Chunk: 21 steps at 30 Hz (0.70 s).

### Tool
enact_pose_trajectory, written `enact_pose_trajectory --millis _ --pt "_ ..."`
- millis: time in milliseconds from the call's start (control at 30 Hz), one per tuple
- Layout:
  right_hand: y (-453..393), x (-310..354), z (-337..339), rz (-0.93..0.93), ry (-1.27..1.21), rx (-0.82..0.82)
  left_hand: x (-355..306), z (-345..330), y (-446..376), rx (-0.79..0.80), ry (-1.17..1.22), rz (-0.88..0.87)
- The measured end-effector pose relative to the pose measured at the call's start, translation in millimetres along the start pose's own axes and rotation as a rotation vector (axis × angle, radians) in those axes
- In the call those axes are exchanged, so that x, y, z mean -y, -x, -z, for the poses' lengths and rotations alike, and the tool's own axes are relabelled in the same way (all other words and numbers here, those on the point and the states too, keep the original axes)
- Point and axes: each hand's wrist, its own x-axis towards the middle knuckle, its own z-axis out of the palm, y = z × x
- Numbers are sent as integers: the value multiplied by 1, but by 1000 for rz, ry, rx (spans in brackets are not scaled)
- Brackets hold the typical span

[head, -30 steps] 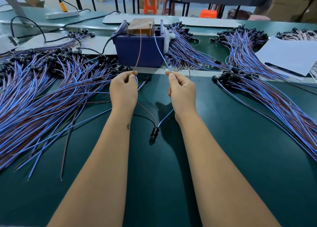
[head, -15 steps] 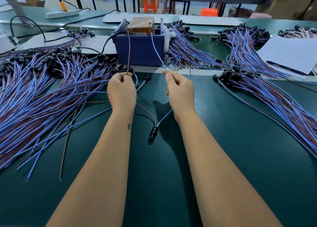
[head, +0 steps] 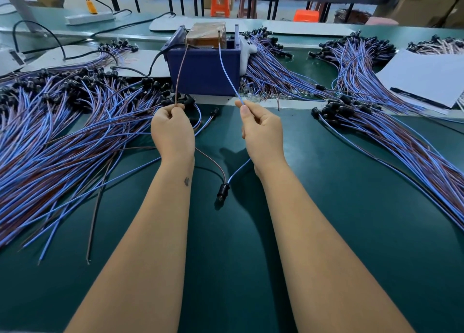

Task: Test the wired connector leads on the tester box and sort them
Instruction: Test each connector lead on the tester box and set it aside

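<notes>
Both hands are up over the middle of the green table [head: 351,219]. The left hand [head: 173,134] pinches a brown wire [head: 181,71], the right hand [head: 261,134] a blue wire [head: 227,74], both reaching up to the blue box [head: 203,68] near the far edge. Their black connector [head: 222,191] hangs between the wrists. Piles of wires [head: 62,131] crowd the left side, more wires [head: 401,141] the right; bare mat lies toward the near edge.

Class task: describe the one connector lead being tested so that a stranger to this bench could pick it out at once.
Start at the blue tester box. Two wires run from its top toward the person, brown in the left hand, blue in the right hand, joining at one black connector. Unlike the piled leads, it hangs alone between the forearms.
</notes>
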Motion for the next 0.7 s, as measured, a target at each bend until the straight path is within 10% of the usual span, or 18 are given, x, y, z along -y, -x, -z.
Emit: enact_pose_trajectory --millis 700 --pt "2 5 2 -42 -36 -62 0 -1 -1 -16 44 34"
